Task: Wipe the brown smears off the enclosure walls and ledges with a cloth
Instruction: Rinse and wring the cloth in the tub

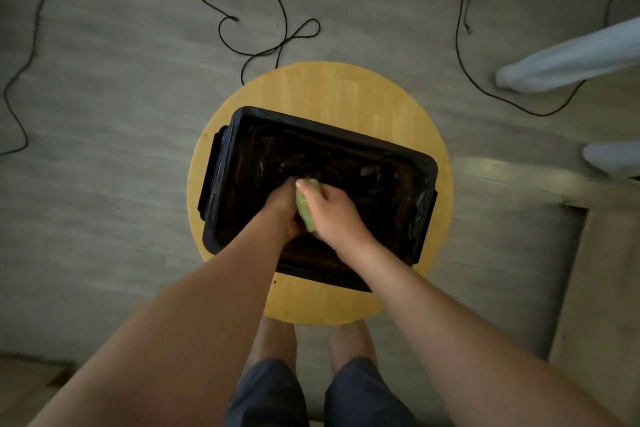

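Risk: the enclosure [346, 139] is black and the light is dim. Brown smears hardly show, so patches on walls and ledges are likely to be missed. Its near corner sits close to the edge of the round counter [329, 90]; a hard push while wiping could slide it off.

Hands: the right hand [334, 217] is curled round the green cloth [304, 210], thumb on top, gripping. The left hand [282, 210] touches the cloth's other side, in shadow; cannot tell whether its fingers grip or merely press. The cloth is inside the enclosure, between both hands.
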Demonstrator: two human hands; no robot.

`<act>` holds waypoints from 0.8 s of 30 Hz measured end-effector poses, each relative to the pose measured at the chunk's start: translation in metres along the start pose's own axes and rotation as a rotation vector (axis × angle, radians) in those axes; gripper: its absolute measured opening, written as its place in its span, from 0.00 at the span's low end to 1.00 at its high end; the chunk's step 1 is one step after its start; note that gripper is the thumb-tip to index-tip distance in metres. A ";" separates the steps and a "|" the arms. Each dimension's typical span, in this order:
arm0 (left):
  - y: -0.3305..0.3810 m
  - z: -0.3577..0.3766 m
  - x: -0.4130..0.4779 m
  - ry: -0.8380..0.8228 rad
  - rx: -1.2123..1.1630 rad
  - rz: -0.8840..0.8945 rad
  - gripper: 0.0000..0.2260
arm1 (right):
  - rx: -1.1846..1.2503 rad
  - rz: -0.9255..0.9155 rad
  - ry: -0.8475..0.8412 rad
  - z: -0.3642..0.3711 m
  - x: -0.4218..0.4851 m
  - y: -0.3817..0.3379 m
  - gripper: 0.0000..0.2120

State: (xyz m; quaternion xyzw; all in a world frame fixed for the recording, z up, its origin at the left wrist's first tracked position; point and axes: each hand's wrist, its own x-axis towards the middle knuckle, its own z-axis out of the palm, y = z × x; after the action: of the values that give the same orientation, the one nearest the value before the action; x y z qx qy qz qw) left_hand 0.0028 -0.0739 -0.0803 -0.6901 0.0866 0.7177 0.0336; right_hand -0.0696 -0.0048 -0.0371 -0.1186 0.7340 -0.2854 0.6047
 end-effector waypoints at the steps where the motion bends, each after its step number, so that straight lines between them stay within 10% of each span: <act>1: -0.002 0.004 0.002 0.011 -0.018 0.021 0.15 | -0.006 -0.056 0.011 0.002 -0.005 -0.002 0.22; 8: 0.009 0.020 -0.013 -0.075 -0.071 0.016 0.20 | -0.413 -0.327 0.327 0.000 0.019 0.007 0.22; 16: 0.009 0.005 -0.001 0.162 0.216 0.227 0.21 | -0.470 0.041 0.613 -0.023 0.056 0.044 0.23; 24: -0.004 0.003 -0.001 -0.016 0.022 0.049 0.17 | -0.189 0.060 0.109 0.009 0.027 0.027 0.14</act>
State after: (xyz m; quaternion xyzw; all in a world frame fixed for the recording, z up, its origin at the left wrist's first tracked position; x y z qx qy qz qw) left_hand 0.0004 -0.0692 -0.0792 -0.6818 0.1112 0.7226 0.0244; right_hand -0.0627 0.0007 -0.0757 -0.1376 0.7926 -0.2026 0.5584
